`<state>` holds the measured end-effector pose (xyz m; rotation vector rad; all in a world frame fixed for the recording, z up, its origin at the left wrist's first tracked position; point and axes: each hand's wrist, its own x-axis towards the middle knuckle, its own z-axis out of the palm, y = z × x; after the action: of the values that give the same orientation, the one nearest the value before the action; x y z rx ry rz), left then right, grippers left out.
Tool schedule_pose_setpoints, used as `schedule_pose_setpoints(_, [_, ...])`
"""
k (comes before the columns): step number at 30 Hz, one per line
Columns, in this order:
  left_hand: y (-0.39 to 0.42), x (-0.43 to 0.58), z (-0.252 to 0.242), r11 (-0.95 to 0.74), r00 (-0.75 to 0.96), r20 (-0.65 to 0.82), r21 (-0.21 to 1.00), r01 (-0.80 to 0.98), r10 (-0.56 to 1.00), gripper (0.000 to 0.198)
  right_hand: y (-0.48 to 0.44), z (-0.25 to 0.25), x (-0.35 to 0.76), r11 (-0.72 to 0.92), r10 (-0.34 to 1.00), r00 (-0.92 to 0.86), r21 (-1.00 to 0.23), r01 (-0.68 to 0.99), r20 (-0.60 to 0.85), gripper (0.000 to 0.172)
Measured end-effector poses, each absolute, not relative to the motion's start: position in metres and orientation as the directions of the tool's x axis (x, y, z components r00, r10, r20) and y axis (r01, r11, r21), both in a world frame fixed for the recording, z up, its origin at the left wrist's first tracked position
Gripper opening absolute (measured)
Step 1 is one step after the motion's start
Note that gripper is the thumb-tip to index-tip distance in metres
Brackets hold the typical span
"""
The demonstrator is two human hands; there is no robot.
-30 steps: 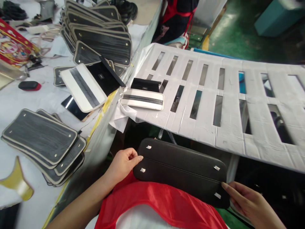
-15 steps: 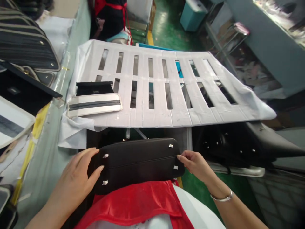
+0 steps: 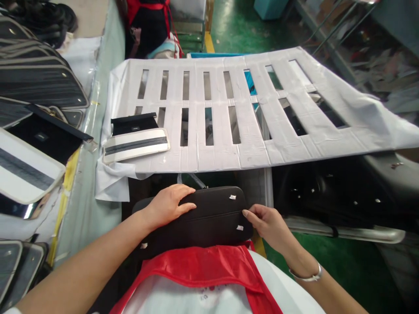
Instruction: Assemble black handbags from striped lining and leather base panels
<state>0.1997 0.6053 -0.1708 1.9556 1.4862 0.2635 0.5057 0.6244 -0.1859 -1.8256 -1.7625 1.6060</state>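
Note:
A black bag (image 3: 209,224) stands on its side against the red apron (image 3: 209,266), its flat panel facing up. A stitched seam runs along the panel, with small white-wrapped studs (image 3: 232,197) near its corners. My left hand (image 3: 170,203) lies across the upper left part of the panel, thumb and forefinger apart, its other fingers partly hidden. At the right end, my right hand (image 3: 262,222) pinches the bag's edge between thumb and curled fingers. Just beyond the bag's far edge, a zip end and a strip show.
Ahead stretches a white slotted board (image 3: 216,157). On its left lies an open black-and-white bag piece (image 3: 137,146). Stacked dark panels (image 3: 39,83) and another open piece (image 3: 29,170) cover the left bench. Black bags (image 3: 327,187) hang at right. A person in an apron (image 3: 147,30) is beyond.
My left hand has slid from the bag's left end rightward onto the panel, covering one white-wrapped stud. My right hand keeps its pinch. The view has shifted slightly.

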Motion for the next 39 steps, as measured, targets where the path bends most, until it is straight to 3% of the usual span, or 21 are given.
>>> schedule_pose_setpoints(6, [0.619,0.216,-0.167,-0.137,0.366,-0.262,0.616,0.776,0.893,0.035,0.625,-0.184,0.508,-0.210,0.810,-0.277,-0.697,0.686,-0.517,0.038])
schedule_pose_setpoints(11, [0.646,0.263,-0.165,-0.171,0.456,-0.224,0.717,0.675,0.862,0.035,0.624,-0.183,0.509,-0.169,0.838,-0.286,-0.719,0.674,-0.465,0.035])
schedule_pose_setpoints(17, [0.671,0.307,-0.177,-0.052,0.335,-0.200,0.788,0.613,0.921,0.016,0.627,-0.179,0.509,-0.131,0.840,-0.306,-0.715,0.687,-0.448,0.033])
schedule_pose_setpoints(22, [0.676,0.314,-0.181,0.033,0.282,-0.252,0.797,0.603,0.926,0.010,0.628,-0.178,0.510,-0.159,0.833,-0.291,-0.708,0.688,-0.471,0.033])
schedule_pose_setpoints(27, [0.683,0.313,-0.178,0.172,0.318,-0.402,0.810,0.560,0.859,0.012,0.629,-0.181,0.512,-0.158,0.835,-0.304,-0.729,0.666,-0.458,0.033])
schedule_pose_setpoints(39, [0.692,0.322,-0.176,0.072,0.347,-0.393,0.744,0.664,0.851,0.011,0.632,-0.186,0.513,-0.164,0.850,-0.294,-0.749,0.642,-0.438,0.034])
